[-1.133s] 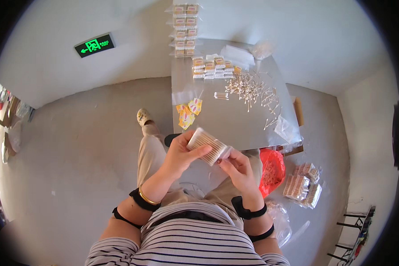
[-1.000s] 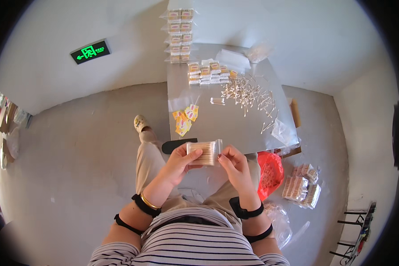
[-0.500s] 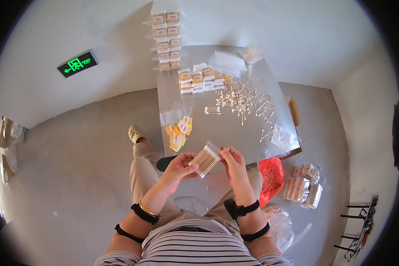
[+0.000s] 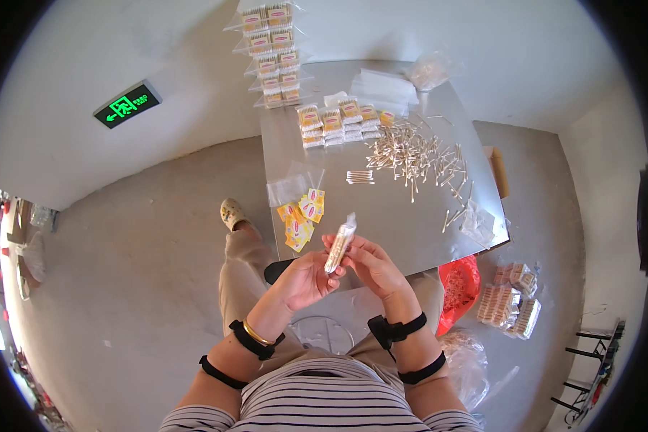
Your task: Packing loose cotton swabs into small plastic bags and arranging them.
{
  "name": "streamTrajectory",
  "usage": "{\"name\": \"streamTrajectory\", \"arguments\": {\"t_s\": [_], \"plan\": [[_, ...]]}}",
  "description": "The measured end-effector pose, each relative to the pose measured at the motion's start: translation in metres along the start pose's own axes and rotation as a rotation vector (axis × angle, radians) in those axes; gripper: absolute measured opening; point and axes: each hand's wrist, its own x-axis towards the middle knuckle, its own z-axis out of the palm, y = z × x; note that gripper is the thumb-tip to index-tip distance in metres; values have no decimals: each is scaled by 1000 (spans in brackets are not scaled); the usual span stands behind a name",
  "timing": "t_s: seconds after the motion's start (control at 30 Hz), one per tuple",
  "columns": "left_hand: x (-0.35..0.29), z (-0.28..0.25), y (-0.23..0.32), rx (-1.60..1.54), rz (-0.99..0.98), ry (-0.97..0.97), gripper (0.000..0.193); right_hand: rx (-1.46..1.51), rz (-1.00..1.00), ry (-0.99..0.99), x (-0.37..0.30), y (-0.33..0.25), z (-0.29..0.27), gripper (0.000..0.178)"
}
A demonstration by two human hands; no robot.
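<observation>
A clear bag of cotton swabs (image 4: 340,246) is held edge-on between my two hands, over the near edge of the metal table. My left hand (image 4: 306,279) grips its lower left side. Behind and to its right, my right hand (image 4: 373,265) has its fingers closed on the same bag. Just beyond my left hand lie yellow and white cards (image 4: 299,229) beside flat clear bags (image 4: 286,190). A short row of swabs (image 4: 360,177) is laid out mid-table, left of a loose heap of cotton swabs (image 4: 409,155).
Packed swab bags (image 4: 333,126) sit in stacks at the table's back, with a tall stack (image 4: 270,57) at the back left. Clear plastic sheets (image 4: 383,88) lie behind them. Right of my legs are a red bag (image 4: 459,291) and bundled packs (image 4: 500,306) on the floor.
The bag of swabs has turned from its broad face to its narrow edge. My right hand has moved from its top corner to its side.
</observation>
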Motion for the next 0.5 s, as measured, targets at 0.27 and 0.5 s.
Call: {"name": "streamTrajectory", "arguments": {"t_s": [0.27,0.5], "plan": [[18,4,21,712,285,569,45,-94,-111,309,31,14,-17,17],[59,4,82,932,399,606,26,-221,-195,439,53,34,-37,21]]}}
